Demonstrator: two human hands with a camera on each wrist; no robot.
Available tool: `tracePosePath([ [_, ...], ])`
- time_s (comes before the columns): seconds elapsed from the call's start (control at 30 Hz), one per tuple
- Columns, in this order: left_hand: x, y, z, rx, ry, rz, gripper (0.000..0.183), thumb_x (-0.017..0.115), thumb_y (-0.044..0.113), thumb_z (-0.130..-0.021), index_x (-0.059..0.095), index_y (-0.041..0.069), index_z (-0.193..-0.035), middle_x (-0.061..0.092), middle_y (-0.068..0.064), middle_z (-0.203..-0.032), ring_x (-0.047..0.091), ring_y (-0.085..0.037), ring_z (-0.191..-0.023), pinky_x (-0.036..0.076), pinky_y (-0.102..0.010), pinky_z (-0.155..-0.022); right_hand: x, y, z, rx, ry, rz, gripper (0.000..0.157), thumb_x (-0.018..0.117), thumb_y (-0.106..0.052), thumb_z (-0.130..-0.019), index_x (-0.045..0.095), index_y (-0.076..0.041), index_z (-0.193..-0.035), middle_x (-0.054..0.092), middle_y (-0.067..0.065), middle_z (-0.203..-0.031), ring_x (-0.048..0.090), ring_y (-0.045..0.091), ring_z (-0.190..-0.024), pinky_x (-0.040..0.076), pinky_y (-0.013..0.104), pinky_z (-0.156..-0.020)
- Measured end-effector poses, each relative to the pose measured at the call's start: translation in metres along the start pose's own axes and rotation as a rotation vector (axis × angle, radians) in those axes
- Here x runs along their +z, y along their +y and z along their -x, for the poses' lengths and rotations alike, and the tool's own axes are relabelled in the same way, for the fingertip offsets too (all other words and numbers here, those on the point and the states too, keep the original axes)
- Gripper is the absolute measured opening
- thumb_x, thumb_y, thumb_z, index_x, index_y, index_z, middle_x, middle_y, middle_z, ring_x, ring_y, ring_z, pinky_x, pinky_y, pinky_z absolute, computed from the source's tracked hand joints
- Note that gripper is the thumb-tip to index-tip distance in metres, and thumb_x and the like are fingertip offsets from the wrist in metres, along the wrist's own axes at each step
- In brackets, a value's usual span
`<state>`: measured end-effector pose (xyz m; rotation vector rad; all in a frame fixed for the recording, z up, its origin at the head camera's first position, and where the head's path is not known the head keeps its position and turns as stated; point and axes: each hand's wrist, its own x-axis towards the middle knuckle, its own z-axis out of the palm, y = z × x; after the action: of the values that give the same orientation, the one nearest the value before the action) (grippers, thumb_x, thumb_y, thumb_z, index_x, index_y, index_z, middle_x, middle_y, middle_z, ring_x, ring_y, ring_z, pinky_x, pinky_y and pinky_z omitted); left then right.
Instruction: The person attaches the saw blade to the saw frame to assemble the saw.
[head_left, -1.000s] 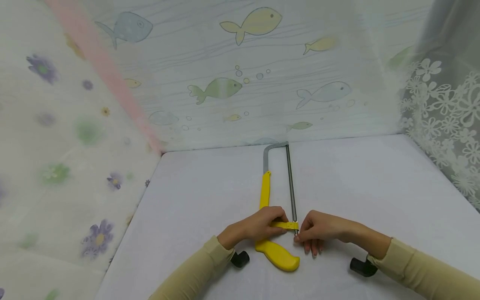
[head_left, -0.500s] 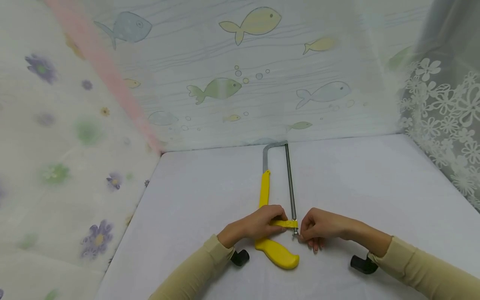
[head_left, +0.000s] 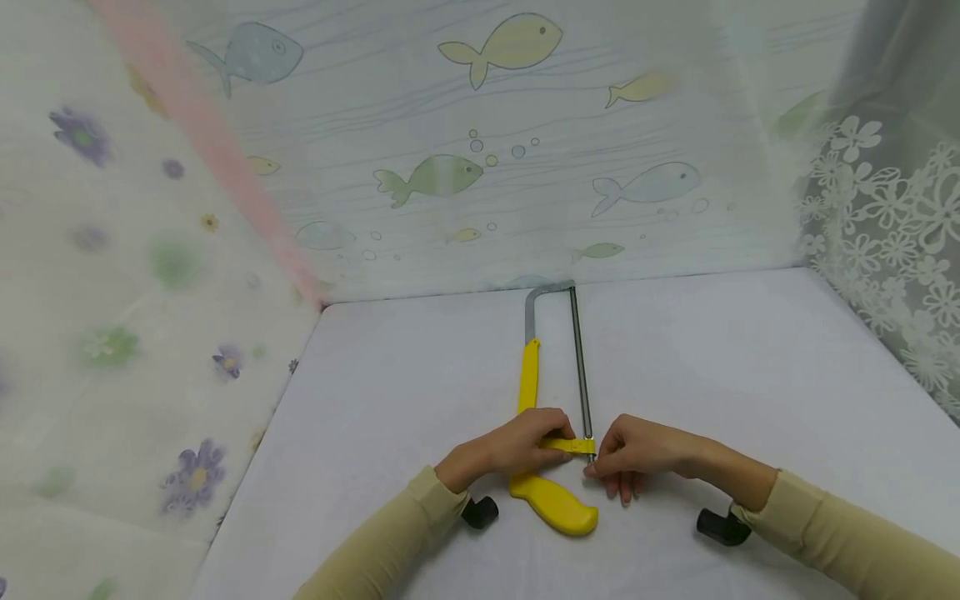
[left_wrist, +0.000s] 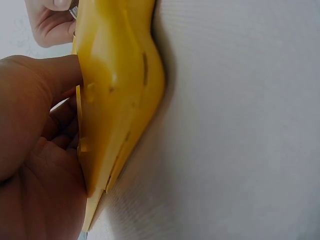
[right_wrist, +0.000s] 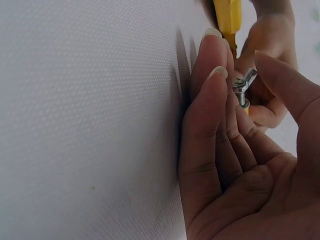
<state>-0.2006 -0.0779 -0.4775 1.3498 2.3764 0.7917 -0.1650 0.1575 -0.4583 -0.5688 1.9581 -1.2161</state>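
A hacksaw [head_left: 529, 375] with a yellow handle [head_left: 558, 507] and grey front frame lies on the white table, its blade [head_left: 581, 367] on the right side. My left hand [head_left: 521, 442] grips the yellow frame just above the handle, thumb and fingers round the short arm that carries the blade's near end. At that end sits a metal wing nut [right_wrist: 242, 86] on a threaded bolt. My right hand [head_left: 637, 450] pinches the wing nut between thumb and index finger, partly covering it in the head view. Its other fingers lie low, close over the cloth.
A white cloth covers the table [head_left: 420, 358]. Behind it hangs a fish-print curtain [head_left: 442, 175], with a floral sheet [head_left: 112, 342] at left and a lace curtain [head_left: 892, 200] at right. Black wrist cameras [head_left: 723, 527] sit under both sleeves.
My right fingers came off the wing nut half a second ago, leaving it exposed, and are back on it now. The hacksaw has shifted slightly away from me; my left hand keeps its grip.
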Motion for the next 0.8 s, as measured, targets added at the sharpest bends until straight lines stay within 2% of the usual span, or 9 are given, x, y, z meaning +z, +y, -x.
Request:
tracePosePath([
  [0.43, -0.0018, -0.0002, -0.0010, -0.011, -0.007, 0.003, 0.013, 0.062, 0.023, -0.091, 0.056, 0.019, -0.102, 0.054, 0.012, -0.097, 0.049, -0.001, -0.087, 0.040, -0.012, -0.081, -0.0020, -0.0030, -0.0020, 0.023, 0.012, 0.011, 0.035, 0.067, -0.032, -0.086, 0.069, -0.001, -0.073, 0.066, 0.016, -0.066, 0.064, 0.027, -0.053, 0.048, 0.028, -0.046],
  [0.8, -0.0019, -0.0004, -0.0015, -0.010, -0.007, -0.014, 0.013, 0.063, 0.022, -0.091, 0.056, 0.018, -0.101, 0.054, 0.012, -0.096, 0.049, -0.002, -0.087, 0.040, -0.011, -0.081, -0.0077, -0.0007, -0.0017, 0.013, -0.002, 0.012, 0.024, 0.068, -0.026, -0.086, 0.071, -0.003, -0.079, 0.067, 0.015, -0.069, 0.063, 0.020, -0.053, 0.049, 0.027, -0.048],
])
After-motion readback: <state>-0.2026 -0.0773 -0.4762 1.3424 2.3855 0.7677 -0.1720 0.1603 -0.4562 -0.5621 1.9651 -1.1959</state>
